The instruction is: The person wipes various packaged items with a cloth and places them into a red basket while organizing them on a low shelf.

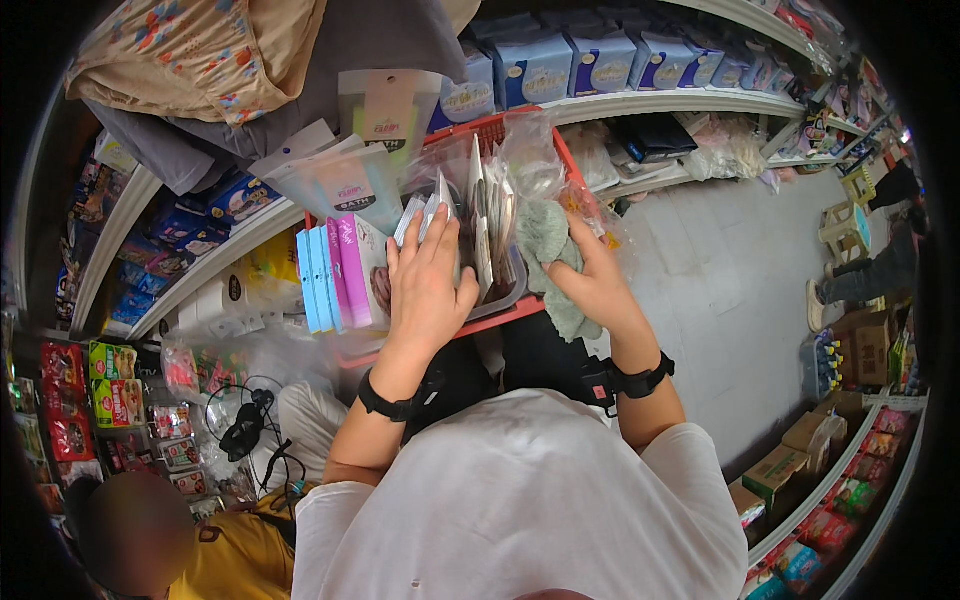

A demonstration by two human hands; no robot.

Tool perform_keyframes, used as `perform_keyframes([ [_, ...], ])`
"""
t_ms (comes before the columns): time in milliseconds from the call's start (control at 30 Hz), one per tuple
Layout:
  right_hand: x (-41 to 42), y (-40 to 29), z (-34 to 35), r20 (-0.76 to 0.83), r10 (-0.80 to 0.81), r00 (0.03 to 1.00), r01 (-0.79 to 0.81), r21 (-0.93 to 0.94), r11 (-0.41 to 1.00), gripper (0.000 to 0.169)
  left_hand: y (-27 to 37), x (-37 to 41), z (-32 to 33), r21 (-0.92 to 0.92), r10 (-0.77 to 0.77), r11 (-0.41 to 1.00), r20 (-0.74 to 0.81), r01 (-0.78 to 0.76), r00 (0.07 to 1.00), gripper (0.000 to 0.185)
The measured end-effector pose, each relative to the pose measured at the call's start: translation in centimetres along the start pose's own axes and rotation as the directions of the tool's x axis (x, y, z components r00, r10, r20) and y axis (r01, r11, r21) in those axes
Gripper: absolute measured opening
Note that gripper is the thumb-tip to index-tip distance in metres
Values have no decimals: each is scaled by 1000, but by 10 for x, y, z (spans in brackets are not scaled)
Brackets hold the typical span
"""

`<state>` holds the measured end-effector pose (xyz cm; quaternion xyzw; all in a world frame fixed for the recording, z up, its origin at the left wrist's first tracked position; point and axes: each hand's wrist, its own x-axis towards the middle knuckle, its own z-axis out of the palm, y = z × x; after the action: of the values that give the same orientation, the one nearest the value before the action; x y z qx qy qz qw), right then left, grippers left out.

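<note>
A red plastic basket [501, 318] rests over my knees, with a clear plastic bin [511, 294] inside it. My left hand [427, 289] lies with spread fingers on thin white packets [430, 214] in the basket, just right of a row of pink and light-blue boxes [360, 270]. My right hand [596, 277] grips a grey-green fluffy cloth [546, 240] at the basket's right side. Between my hands, flat white packets [491, 217] stand upright in the bin. Bath-item pouches [352, 184] lean at the basket's far left.
Store shelves with blue-white packs [532, 71] run along the far side. Floral underwear [202, 52] hangs at upper left. A person in a yellow shirt [240, 555] is at lower left, near black cables [244, 431]. Cardboard boxes [776, 469] and stools [844, 232] stand at right.
</note>
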<state>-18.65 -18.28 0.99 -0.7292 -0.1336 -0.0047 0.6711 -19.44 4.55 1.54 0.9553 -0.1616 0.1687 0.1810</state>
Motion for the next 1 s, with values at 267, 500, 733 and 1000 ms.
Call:
perform_keyframes([
  [267, 6, 3, 18, -126, 50, 991, -24, 201, 979, 51, 15, 4, 4, -110, 20, 993, -199, -43, 980, 27],
  [500, -3, 12, 36, -67, -34, 997, 43, 125, 991, 53, -4, -3, 5, -135, 9, 990, -287, -49, 958, 17],
  [733, 24, 16, 97, 103, -232, 967, 223, 93, 970, 56, -10, -15, -1, -202, 67, 971, -274, -126, 959, 11],
  [1000, 93, 27, 103, -83, -174, 981, 178, 39, 983, 50, -19, -31, -14, -242, 81, 957, -300, -158, 951, 18],
])
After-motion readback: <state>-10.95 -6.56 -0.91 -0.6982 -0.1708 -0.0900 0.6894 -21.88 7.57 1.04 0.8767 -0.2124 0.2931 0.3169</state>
